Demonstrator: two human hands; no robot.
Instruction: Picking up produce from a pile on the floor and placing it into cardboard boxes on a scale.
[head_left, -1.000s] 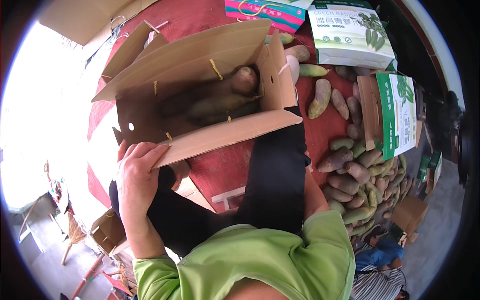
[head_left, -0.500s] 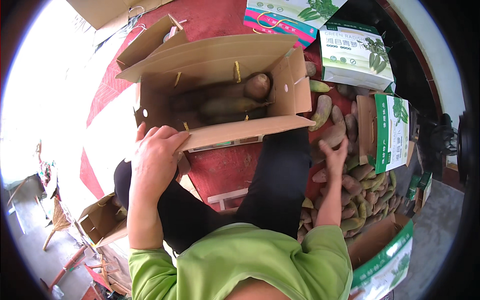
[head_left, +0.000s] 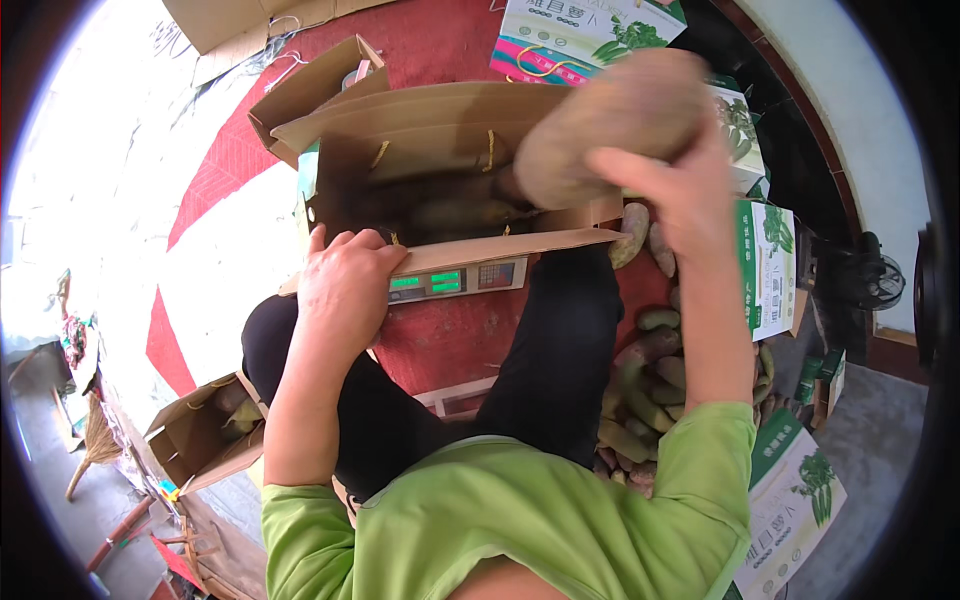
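Note:
A large brownish radish [head_left: 622, 125], blurred by motion, is gripped in my right hand [head_left: 668, 185] above the right end of an open cardboard box [head_left: 450, 115]. My left hand [head_left: 345, 280] rests on the box's near flap, fingers curled over its edge and closed on it. Inside the box lie several radishes [head_left: 465, 212] in shadow, partly hidden by the flap. Yellow cord handles [head_left: 491, 150] hang from its walls. Beneath the box, a scale [head_left: 455, 281] shows a lit green display.
Radishes are heaped [head_left: 645, 395] on the floor by my right leg. Green-and-white printed boxes [head_left: 772, 270] stand along the right. A smaller open box [head_left: 205, 430] with radishes is at lower left; another carton [head_left: 315, 95] sits behind the main box. A fan [head_left: 875, 275] stands far right.
My right hand has lifted a radish from the heap, up and over the box's right end. My left hand stays on the near flap. The scale's display has come into view.

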